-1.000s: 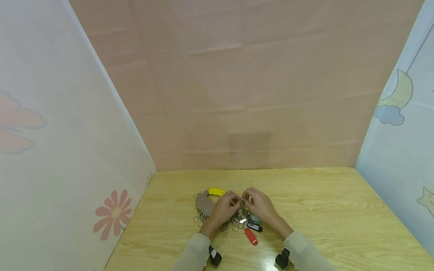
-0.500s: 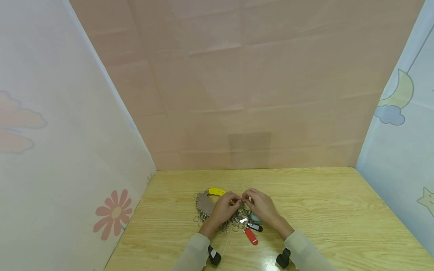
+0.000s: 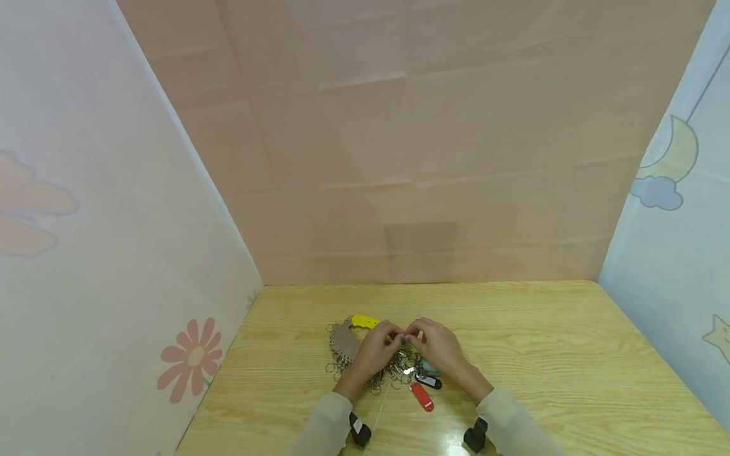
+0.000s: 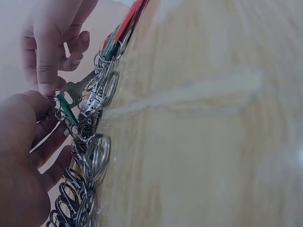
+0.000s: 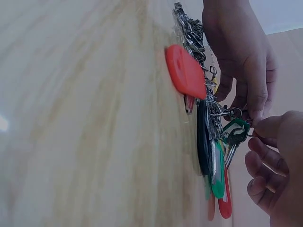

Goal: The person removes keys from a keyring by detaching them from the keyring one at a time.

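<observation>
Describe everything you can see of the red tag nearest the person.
The red tag looks like smooth plastic: oblong, with rounded ends and a pale patch towards its near end. It lies slanted on the table, nearer the person than the black tag, its far end by the metal rings. Neither the left hand nor the right hand touches it.

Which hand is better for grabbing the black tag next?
Probably the right hand: the black tag lies nearer to it than to the left hand, which is over by the grey plate. Both hands seem to pinch a small ring, though, so the right might need to let go first.
</observation>
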`<state>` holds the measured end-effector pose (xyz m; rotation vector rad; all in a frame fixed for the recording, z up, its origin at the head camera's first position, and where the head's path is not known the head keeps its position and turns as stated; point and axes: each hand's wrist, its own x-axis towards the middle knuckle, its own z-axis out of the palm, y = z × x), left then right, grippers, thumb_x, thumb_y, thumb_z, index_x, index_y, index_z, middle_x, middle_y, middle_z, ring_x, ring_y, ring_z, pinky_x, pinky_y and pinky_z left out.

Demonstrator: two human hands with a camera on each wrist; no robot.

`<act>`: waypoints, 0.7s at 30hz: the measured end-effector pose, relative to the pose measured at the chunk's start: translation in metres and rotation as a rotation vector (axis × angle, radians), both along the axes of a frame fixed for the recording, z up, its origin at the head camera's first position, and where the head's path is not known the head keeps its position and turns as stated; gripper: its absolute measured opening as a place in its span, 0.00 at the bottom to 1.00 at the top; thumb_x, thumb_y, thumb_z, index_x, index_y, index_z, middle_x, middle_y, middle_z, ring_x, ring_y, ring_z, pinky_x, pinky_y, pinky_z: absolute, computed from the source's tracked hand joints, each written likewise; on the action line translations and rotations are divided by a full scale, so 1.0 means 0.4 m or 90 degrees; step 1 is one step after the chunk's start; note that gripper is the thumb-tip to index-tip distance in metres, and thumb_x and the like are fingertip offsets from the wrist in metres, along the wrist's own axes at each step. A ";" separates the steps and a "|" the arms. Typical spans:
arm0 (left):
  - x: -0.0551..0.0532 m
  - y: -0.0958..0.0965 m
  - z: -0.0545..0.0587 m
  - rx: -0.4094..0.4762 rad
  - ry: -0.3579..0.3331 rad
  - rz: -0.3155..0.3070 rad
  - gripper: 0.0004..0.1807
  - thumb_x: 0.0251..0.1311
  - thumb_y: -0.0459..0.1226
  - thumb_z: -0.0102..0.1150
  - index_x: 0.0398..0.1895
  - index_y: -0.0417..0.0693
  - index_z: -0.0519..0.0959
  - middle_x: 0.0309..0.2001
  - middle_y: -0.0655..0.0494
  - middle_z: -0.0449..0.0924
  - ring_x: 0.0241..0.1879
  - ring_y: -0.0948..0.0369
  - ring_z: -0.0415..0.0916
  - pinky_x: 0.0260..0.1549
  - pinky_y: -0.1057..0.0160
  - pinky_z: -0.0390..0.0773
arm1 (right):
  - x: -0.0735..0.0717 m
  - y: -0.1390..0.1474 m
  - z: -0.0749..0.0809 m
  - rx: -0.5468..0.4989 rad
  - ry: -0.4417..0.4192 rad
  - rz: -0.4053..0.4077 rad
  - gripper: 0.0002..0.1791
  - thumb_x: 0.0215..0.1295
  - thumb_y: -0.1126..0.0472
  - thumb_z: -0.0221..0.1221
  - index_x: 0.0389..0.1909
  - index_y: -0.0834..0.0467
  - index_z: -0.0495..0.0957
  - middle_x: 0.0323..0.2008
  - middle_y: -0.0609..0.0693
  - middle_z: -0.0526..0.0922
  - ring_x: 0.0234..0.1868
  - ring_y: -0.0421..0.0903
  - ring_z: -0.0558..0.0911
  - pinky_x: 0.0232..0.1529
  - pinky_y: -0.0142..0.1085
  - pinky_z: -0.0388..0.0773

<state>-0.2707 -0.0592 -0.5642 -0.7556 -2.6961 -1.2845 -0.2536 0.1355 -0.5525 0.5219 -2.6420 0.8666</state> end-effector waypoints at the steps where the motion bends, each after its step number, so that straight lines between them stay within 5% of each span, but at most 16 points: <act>1: 0.000 -0.001 -0.001 0.002 -0.003 0.001 0.09 0.80 0.39 0.57 0.49 0.49 0.86 0.46 0.56 0.83 0.45 0.64 0.79 0.47 0.63 0.83 | 0.000 -0.001 0.000 -0.005 -0.014 -0.005 0.03 0.68 0.59 0.72 0.37 0.47 0.87 0.34 0.38 0.84 0.27 0.30 0.75 0.29 0.28 0.73; 21: -0.001 0.002 0.001 -0.003 -0.019 0.026 0.08 0.78 0.40 0.60 0.48 0.51 0.87 0.45 0.58 0.85 0.44 0.66 0.80 0.45 0.65 0.82 | -0.001 0.002 0.005 -0.129 -0.187 0.003 0.03 0.71 0.61 0.67 0.36 0.53 0.85 0.28 0.41 0.84 0.23 0.36 0.75 0.25 0.30 0.73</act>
